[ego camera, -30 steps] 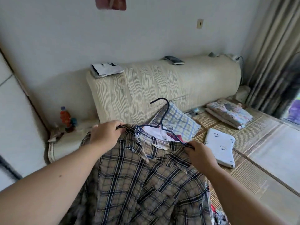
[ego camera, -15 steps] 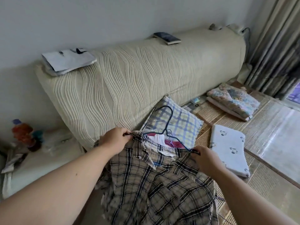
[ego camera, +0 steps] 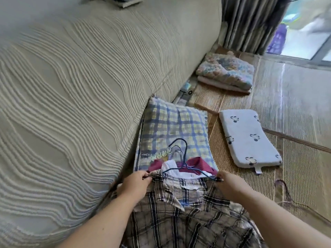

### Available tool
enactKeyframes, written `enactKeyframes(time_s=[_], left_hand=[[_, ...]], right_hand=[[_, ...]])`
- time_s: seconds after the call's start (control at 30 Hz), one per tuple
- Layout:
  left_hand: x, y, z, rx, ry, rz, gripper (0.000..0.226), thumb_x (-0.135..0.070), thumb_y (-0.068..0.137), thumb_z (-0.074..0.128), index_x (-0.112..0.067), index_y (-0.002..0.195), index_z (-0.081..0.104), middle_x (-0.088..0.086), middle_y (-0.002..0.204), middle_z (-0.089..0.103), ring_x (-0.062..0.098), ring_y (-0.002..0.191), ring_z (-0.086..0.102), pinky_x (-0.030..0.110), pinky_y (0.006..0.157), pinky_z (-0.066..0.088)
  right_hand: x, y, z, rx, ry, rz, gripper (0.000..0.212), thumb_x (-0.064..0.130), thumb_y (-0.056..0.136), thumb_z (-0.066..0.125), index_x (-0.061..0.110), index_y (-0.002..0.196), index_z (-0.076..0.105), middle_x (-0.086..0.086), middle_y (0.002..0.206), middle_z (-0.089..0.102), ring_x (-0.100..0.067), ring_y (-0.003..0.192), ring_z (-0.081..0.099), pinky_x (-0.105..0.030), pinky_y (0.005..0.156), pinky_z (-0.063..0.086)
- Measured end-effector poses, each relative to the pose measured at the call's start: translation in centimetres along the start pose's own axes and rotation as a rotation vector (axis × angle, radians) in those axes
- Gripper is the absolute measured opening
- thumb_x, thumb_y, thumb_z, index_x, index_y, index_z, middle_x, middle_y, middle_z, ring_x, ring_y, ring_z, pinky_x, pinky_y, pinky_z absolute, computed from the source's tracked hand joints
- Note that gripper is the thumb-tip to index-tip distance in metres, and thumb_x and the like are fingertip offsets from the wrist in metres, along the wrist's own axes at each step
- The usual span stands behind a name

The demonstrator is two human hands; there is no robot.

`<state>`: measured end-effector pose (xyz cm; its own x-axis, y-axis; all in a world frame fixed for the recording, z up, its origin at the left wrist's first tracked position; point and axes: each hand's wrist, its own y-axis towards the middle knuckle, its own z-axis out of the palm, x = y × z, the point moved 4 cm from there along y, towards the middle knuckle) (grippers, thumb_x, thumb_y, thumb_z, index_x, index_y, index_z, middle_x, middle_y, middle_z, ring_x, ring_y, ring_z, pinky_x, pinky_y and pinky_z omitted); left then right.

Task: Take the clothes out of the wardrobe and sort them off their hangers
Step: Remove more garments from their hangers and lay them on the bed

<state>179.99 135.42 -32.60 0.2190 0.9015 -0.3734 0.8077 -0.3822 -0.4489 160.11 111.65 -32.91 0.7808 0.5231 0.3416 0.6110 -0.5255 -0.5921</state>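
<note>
While your left hand (ego camera: 134, 185) and right hand (ego camera: 228, 185) grip the plaid shirt (ego camera: 188, 212) shoulders, the hanger hooks (ego camera: 180, 151) point toward 12 o'clock.

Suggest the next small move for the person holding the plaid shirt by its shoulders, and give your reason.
Probably lay the bundle down on the mat and slip the plaid shirt off its hanger. The left hand and right hand pinch its shoulders, the hooks show above the collar, and the mat ahead lies bare.
</note>
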Motion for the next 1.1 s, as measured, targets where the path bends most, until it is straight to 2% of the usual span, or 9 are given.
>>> enactKeyframes(time_s=[0.1,0.2,0.3,0.4,0.47,0.67,0.87,0.97,1.1], left_hand=[[0.5,2.5,1.6,0.013,0.107,-0.079,0.022,-0.049,0.091,0.046,-0.041,0.107,0.059,-0.006,0.117,0.063,0.024,0.112,0.055,0.044,0.1,0.033],[-0.2,3.6,2.3,-0.008,0.185,-0.095,0.035,-0.054,0.086,0.048,-0.047,0.121,0.05,-0.005,0.131,0.052,0.026,0.121,0.046,0.055,0.103,0.024],[-3.7,3.5,3.7,0.039,0.232,0.089,0.063,-0.055,0.083,0.051,-0.043,0.141,0.03,-0.002,0.151,0.03,0.027,0.137,0.027,0.057,0.11,0.02],[-9.6,1.3,4.9,0.119,0.248,0.312,0.067,-0.052,0.085,0.048,-0.041,0.145,0.021,0.0,0.157,0.018,0.028,0.143,0.015,0.056,0.113,0.013],[-14.3,-1.4,5.5,0.135,0.279,0.47,0.064,-0.054,0.087,0.047,-0.041,0.144,0.023,-0.002,0.156,0.018,0.025,0.143,0.016,0.055,0.112,0.013],[-26.6,-15.5,9.8,0.3,0.23,0.968,0.066,-0.043,0.088,0.054,-0.036,0.146,0.022,-0.003,0.15,0.032,0.018,0.136,0.032,0.049,0.112,0.028],[-33.2,-33.5,17.2,0.413,0.306,1.358,0.061,-0.044,0.088,0.055,-0.036,0.143,0.03,-0.007,0.145,0.038,0.014,0.13,0.038,0.039,0.108,0.037],[-35.3,-42.3,21.6,0.447,0.365,1.48,0.054,-0.042,0.085,0.055,-0.034,0.136,0.042,-0.005,0.138,0.047,0.016,0.122,0.046,0.038,0.101,0.043],[-37.2,-55.3,29.0,0.491,0.424,1.573,0.053,-0.041,0.083,0.058,-0.033,0.135,0.047,-0.004,0.135,0.05,0.018,0.122,0.047,0.031,0.101,0.04]], right_hand=[[0.0,1.6,1.0,0.042,0.01,0.024,0.056,0.035,0.09,0.058,0.024,0.142,0.037,-0.002,0.135,0.055,-0.018,0.112,0.058,-0.023,0.086,0.047],[-0.2,1.3,1.0,0.014,0.044,0.009,0.063,0.034,0.089,0.059,0.032,0.145,0.029,0.001,0.138,0.052,-0.019,0.112,0.058,-0.031,0.092,0.048],[-0.8,-0.7,0.4,-0.07,0.133,-0.016,0.068,0.03,0.086,0.061,0.044,0.143,0.026,0.004,0.134,0.054,-0.015,0.109,0.058,-0.032,0.095,0.048],[-2.4,-4.0,-0.7,-0.147,0.173,0.013,0.073,0.031,0.086,0.062,0.044,0.144,0.021,0.007,0.143,0.042,-0.009,0.112,0.052,-0.024,0.098,0.041],[-4.4,-6.9,-1.8,-0.213,0.179,0.054,0.075,0.033,0.085,0.063,0.04,0.146,0.019,0.007,0.148,0.034,-0.012,0.122,0.047,-0.029,0.105,0.035],[-13.7,-19.3,-4.9,-0.469,0.101,0.2,0.069,0.036,0.086,0.059,0.039,0.146,0.023,-0.001,0.153,0.027,-0.02,0.138,0.029,-0.04,0.115,0.026],[-26.3,-35.6,-2.1,-0.585,0.166,0.458,0.069,0.039,0.087,0.053,0.033,0.147,0.021,0.001,0.152,0.027,-0.019,0.136,0.031,-0.034,0.111,0.029],[-33.1,-44.9,1.8,-0.612,0.256,0.615,0.066,0.042,0.089,0.051,0.034,0.147,0.019,0.001,0.152,0.026,-0.021,0.135,0.032,-0.035,0.109,0.031],[-42.4,-57.5,7.2,-0.642,0.384,0.751,0.063,0.047,0.089,0.048,0.036,0.146,0.022,0.005,0.153,0.021,-0.02,0.137,0.03,-0.037,0.11,0.03]])
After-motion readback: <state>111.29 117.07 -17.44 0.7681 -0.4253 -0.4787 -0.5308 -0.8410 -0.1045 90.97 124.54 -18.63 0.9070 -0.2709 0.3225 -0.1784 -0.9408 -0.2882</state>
